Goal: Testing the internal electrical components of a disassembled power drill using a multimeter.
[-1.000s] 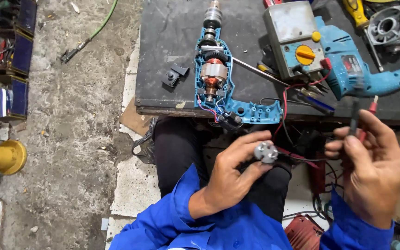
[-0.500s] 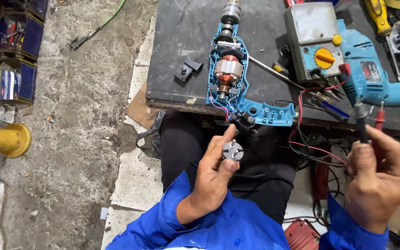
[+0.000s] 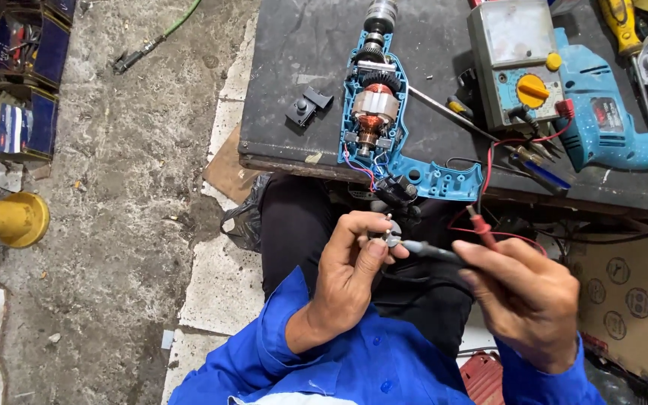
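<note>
Concrete floor, black bench (image 3: 301,60) with opened drill (image 3: 384,112) and meter (image 3: 511,64) on top. Left hand (image 3: 346,277) pinching small metal part (image 3: 390,238) over the lap. Right hand (image 3: 526,300), held off to the side a second ago, now closed on probes (image 3: 433,250), black tip touching the part. Looks like testing underway.

The opened drill (image 3: 384,120) lay on the bench (image 3: 301,45), a meter (image 3: 511,64) to its right, a small switch part (image 3: 307,107) to its left; both hands worked below the bench edge
</note>
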